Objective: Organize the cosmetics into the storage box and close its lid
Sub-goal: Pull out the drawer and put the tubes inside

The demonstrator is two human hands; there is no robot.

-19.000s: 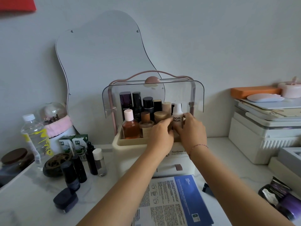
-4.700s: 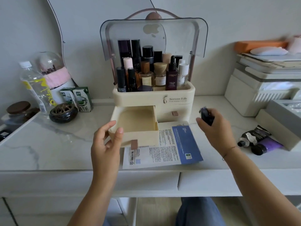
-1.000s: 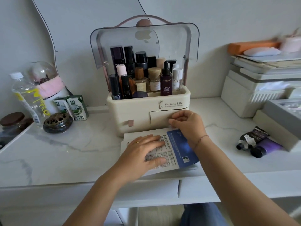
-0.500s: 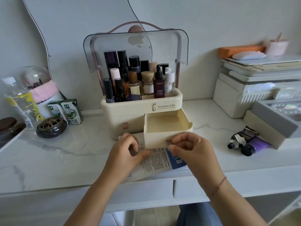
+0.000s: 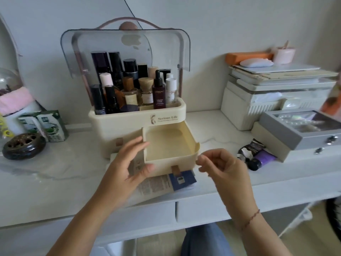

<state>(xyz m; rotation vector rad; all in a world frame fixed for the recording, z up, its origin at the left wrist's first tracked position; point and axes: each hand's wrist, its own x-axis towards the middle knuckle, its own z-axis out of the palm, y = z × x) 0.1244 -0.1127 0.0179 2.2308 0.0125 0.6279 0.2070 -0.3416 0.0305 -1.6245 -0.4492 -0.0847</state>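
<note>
Left hand (image 5: 129,163) spread at open drawer (image 5: 169,145), right hand (image 5: 221,167) loosely curled, empty; shutting it we may jam the packet (image 5: 162,184) beneath.

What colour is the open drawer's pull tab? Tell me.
The pull tab is brown; head view shows it best.

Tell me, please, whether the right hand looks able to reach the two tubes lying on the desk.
Probably yes. The right hand hovers empty beside the open drawer, and the tubes lie just right of it on the desk with nothing between them.
</note>
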